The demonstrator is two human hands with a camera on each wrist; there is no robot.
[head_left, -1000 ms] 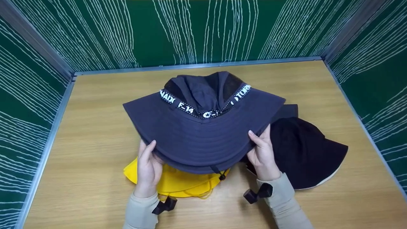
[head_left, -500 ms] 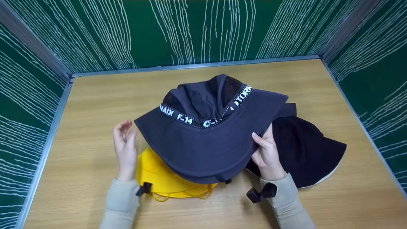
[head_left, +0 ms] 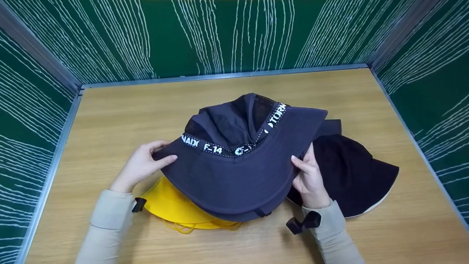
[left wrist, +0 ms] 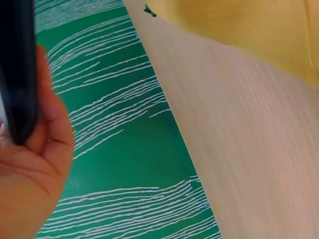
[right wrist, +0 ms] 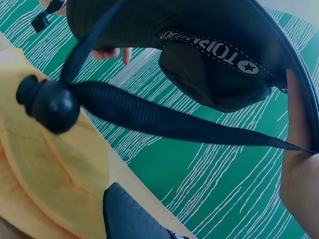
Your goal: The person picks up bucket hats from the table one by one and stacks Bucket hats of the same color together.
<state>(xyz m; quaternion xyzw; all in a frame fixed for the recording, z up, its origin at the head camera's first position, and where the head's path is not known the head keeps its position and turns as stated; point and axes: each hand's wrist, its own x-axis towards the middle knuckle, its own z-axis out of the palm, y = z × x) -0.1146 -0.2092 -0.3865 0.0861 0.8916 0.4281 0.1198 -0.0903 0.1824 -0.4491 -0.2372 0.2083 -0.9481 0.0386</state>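
A dark grey sun hat with a white-lettered band is held up over the table, its wide brim tilted toward me. My left hand pinches the brim's left corner, thumb on top and fingers underneath. At the right side of the brim, my right hand grips it with the thumb on top. A black strap with a round cord lock hangs beneath the hat in the right wrist view. Partly covered by the grey brim, a yellow hat lies on the table.
A black hat with a pale edge lies to the right, overlapping a dark grey piece of fabric. Green panels with white streaks surround the wooden table at the back and sides.
My left hand let go of the front of the brim, moved left, and took hold of its left corner. The hat tilted and came lower; my right hand kept its grip.
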